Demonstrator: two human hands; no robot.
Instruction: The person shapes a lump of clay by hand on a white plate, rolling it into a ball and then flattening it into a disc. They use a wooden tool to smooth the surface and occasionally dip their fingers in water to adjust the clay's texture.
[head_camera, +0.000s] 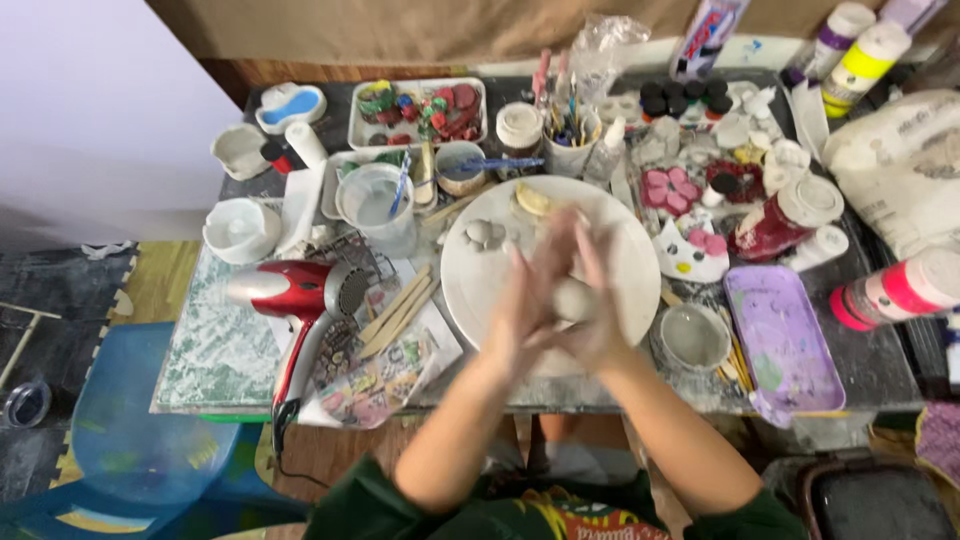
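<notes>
A white sack (900, 165) with grey print is slumping at the surface's right edge. Beside it, squeeze bottles are standing: one with a yellow label (866, 55), one purple-labelled (838, 30). A pink-banded bottle (895, 290) is lying nearer. A white tube (707, 35) with red-and-blue label is leaning at the back.

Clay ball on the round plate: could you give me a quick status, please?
Left hand and right hand cupped around clay ball, blurred. Over white plate. Small clay pieces lie clear.

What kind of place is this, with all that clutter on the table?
Most likely a home craft corner for clay modelling and painting. Both hands roll a grey clay ball over a round white plate, with paint bottles and a cup of brushes nearby.
</notes>
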